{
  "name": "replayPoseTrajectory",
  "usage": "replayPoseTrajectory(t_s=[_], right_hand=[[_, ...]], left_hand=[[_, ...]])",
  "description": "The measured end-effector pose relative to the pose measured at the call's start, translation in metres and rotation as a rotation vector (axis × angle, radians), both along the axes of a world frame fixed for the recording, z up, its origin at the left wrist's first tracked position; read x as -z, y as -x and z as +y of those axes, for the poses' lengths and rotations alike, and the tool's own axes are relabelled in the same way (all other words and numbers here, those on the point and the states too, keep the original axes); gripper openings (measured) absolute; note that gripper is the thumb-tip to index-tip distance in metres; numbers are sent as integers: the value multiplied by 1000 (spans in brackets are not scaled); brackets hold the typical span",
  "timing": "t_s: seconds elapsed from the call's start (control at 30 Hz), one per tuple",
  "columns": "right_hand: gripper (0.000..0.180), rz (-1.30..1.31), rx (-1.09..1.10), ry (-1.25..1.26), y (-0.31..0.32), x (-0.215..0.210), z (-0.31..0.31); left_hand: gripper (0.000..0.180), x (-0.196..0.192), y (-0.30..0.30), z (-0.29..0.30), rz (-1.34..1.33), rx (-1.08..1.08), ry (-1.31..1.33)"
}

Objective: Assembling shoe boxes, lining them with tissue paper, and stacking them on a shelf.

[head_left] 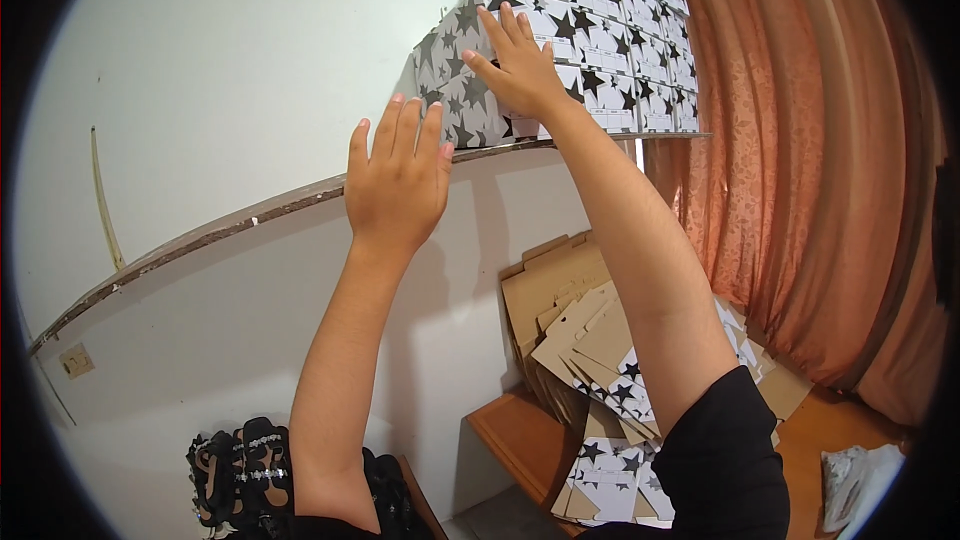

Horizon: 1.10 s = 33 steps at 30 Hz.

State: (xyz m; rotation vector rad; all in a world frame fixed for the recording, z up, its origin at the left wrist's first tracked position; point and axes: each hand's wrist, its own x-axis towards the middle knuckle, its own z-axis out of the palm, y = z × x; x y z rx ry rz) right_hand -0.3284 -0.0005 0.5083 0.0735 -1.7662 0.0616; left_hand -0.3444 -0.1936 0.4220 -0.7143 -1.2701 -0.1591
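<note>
Several white shoe-type cardboard boxes [604, 24] with black and grey stars are stacked in rows on a narrow wall shelf [285, 202]. My right hand [522, 70] is open, fingers spread, in front of the left part of the stack. Its palm faces the boxes; I cannot tell whether it touches them. My left hand [398, 180] is raised by the shelf edge, just left of the lower boxes, with fingers stretched out. Nothing is held in either hand.
Flattened cardboard boxes [556, 292], some star-printed, lean and lie on a wooden table [512, 428] below the shelf. Black sandals with shiny straps [265, 465] are at lower left. An orange curtain [800, 160] hangs at right, near a clear plastic bag [858, 485].
</note>
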Motion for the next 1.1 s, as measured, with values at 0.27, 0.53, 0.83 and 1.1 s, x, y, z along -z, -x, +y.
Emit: replayPoseTrajectory(t_s=[0.27,0.53,0.83,1.1], right_hand=[[61,-268,-220,175,-69,93,14],[30,52,-308,645,-222,323,50],[15,182,176,1176,-367,496,58],[13,-13,188,1236,-387,506,28]], left_hand=[[35,-4,-3,-2,-45,59,16],[36,32,-20,-12,-5,599,115],[21,294,-79,77,-748,1314,203],[26,394,-104,227,-800,1017,869]])
